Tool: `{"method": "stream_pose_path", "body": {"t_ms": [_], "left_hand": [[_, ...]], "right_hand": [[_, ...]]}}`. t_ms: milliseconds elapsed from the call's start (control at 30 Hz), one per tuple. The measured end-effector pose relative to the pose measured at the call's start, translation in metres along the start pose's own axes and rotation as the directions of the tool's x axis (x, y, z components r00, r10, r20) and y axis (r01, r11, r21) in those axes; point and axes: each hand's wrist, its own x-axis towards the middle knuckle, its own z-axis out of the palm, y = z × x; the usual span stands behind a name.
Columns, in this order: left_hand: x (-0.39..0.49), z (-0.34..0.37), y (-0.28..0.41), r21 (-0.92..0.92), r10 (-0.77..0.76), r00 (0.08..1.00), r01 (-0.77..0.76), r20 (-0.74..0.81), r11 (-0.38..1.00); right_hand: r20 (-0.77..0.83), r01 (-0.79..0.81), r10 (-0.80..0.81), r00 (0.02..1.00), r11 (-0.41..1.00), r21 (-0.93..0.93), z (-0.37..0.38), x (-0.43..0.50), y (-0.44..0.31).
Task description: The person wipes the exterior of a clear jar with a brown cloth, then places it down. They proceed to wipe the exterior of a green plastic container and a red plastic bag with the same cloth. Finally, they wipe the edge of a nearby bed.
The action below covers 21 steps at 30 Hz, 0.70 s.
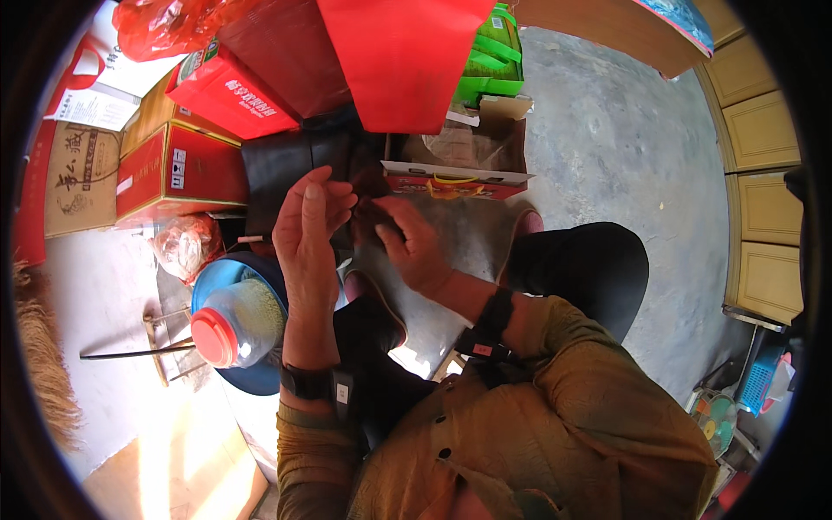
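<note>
My left hand point(305, 231) is raised in front of a dark, glossy sheet-like surface point(276, 162). Its fingers are loosely curled and apart, and I see nothing held in them. To its right, my right hand point(413, 247) reaches in with bent fingers and thumb. Its fingertips are at some dark reddish-brown material point(367, 227); shadow hides whether they grip it. Just beyond the right hand stands an opened red carton point(484, 187) with a yellow handle and clear plastic inside.
A clear plastic jar point(250, 318) with a red lid lies tilted on a blue tub point(211, 276) at left. Red gift boxes point(201, 166), a red bag point(406, 65) and a green bag point(497, 55) crowd the far side. Wooden cabinets point(767, 214) line the right wall.
</note>
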Motion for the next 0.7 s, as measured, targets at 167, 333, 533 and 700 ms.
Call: {"method": "stream_pose_path", "body": {"t_ms": [167,333,533,700], "left_hand": [[-0.004,0.001,0.002,0.032,0.006,1.0,-0.006,0.017,0.999],[-0.013,-0.01,0.006,0.053,0.007,1.0,-0.007,0.008,0.999],[-0.014,-0.008,0.01,0.008,0.019,0.999,-0.019,0.033,1.0],[-0.012,-0.003,0.007,0.104,0.0,1.0,-0.003,0.027,0.995]], "right_hand": [[-0.231,-0.585,0.605,0.762,0.796,0.155,0.01,-0.025,0.107],[-0.285,-0.392,0.312,0.906,0.871,-0.295,-0.115,-0.029,0.231],[-0.077,-0.203,0.215,0.974,0.659,-0.724,-0.086,0.013,0.252],[0.039,0.068,-0.059,0.998,0.951,-0.3,0.045,0.022,0.24]]}}
